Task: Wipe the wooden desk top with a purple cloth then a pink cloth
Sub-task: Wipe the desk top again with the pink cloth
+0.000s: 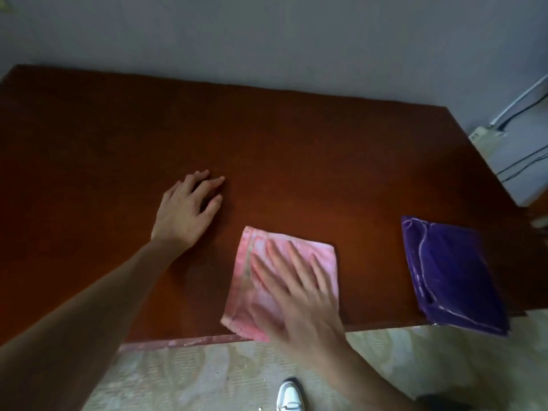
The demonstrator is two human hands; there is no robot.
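The reddish-brown wooden desk top (267, 137) fills the middle of the view. A folded pink cloth (246, 295) lies near the front edge, one corner slightly past it. My right hand (296, 292) lies flat on the pink cloth with fingers spread, blurred by motion. My left hand (186, 209) rests on the bare wood to the left of the cloth, fingers apart and holding nothing. A folded purple cloth (453, 274) lies at the desk's front right corner, overhanging the edge, with no hand on it.
A grey wall (267, 40) runs along the desk's far edge. A white unit with black cables (516, 161) stands beyond the right edge. Patterned floor (178, 378) and my white shoe (290, 396) show below the front edge.
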